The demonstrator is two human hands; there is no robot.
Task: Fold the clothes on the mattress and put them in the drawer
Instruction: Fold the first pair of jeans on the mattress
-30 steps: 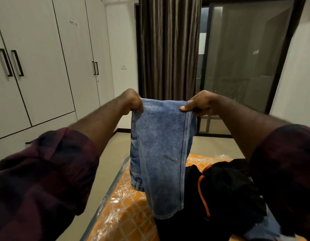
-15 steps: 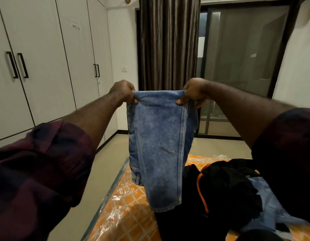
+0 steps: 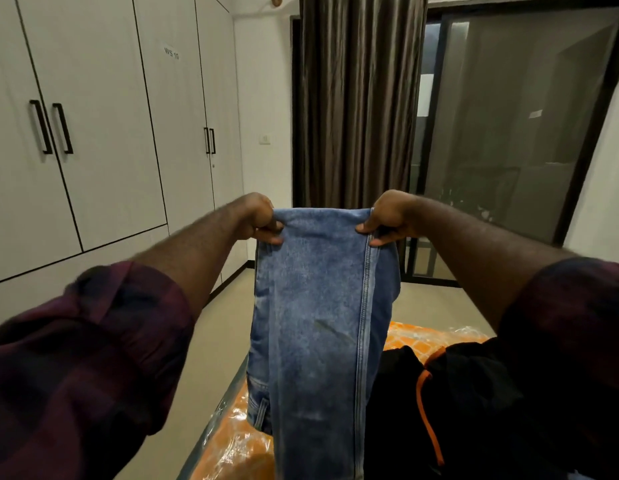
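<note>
A pair of light blue jeans (image 3: pixel 318 323) hangs doubled over in the air in front of me, above the mattress. My left hand (image 3: pixel 258 218) pinches the left corner of its top fold. My right hand (image 3: pixel 384 216) pinches the right corner, near the side seam. The jeans' lower end runs out of the bottom of the view. Below lies the orange checked mattress (image 3: pixel 415 336) wrapped in clear plastic. A black garment with an orange cord (image 3: pixel 474 403) lies heaped on it at the right.
White wardrobe doors with black handles (image 3: pixel 93 133) line the left wall, with a lower panel (image 3: pixel 93 268) beneath them. A brown curtain (image 3: pixel 356 98) and a glass sliding door (image 3: pixel 509 133) stand ahead. Beige floor (image 3: pixel 225 327) runs between wardrobe and mattress.
Both hands have kept their hold on the jeans' top fold. The view has tilted, so the hands and jeans now sit lower in it and less of the mattress shows.
</note>
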